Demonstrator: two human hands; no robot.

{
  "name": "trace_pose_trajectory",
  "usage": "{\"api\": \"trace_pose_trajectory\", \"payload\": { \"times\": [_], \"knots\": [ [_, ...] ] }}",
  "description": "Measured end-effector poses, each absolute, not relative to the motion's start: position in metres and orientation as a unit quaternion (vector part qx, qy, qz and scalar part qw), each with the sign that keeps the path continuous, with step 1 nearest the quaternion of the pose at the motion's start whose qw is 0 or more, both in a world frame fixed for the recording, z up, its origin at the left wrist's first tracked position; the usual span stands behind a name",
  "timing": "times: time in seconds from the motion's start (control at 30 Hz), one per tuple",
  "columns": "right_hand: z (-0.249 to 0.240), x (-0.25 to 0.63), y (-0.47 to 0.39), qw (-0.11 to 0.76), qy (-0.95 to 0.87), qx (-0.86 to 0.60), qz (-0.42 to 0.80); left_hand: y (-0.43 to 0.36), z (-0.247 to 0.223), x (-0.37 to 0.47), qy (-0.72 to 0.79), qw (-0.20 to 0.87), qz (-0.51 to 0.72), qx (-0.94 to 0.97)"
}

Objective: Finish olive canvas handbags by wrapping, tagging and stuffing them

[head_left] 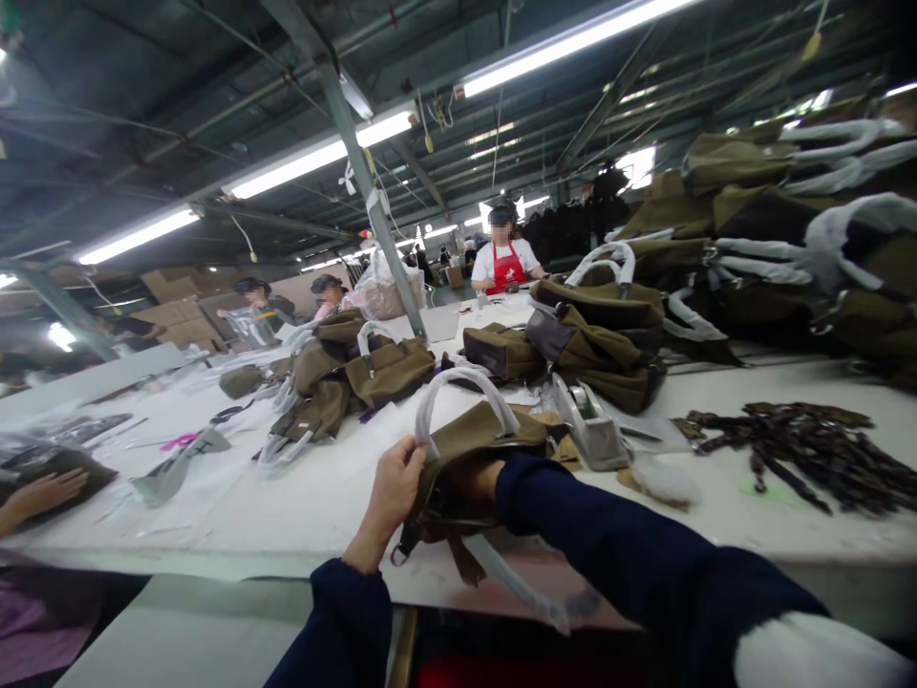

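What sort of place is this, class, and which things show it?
Probably a bag factory's workshop: piled olive-green fabric bags, a long white worktable and long white tube lights overhead.

From the head — forward, slightly downward

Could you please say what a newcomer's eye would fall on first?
Probably the olive bag at the front of the table, left hand at its rim, right hand inside. Next, the heap of bags at upper right, then the red apron on a person at far centre.
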State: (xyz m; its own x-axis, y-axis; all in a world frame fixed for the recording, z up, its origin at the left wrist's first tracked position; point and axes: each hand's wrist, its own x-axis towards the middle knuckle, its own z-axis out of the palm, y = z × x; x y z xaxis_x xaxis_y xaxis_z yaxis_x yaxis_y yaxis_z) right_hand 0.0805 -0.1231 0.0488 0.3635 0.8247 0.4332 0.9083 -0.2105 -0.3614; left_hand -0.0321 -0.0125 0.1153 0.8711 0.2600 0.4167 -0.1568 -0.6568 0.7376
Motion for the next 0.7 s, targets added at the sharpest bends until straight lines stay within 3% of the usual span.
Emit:
{"api": "trace_pose_trajectory", "payload": {
  "times": [0.23,0.43,0.7],
  "knots": [
    [0.045,0.083,-0.115,0.273,-0.503,-0.817,-0.069,0.005,0.104,-0.028,0.05,0.401,0.264,0.876],
    [0.067,0.063,-0.161,0.135,-0.591,-0.794,-0.05,0.014,0.108,-0.026,0.045,0.388,0.254,0.885],
    [0.132,0.05,-0.233,0.064,-0.628,-0.775,-0.036,0.022,0.103,-0.027,0.037,0.413,0.222,0.883]
  ]
}}
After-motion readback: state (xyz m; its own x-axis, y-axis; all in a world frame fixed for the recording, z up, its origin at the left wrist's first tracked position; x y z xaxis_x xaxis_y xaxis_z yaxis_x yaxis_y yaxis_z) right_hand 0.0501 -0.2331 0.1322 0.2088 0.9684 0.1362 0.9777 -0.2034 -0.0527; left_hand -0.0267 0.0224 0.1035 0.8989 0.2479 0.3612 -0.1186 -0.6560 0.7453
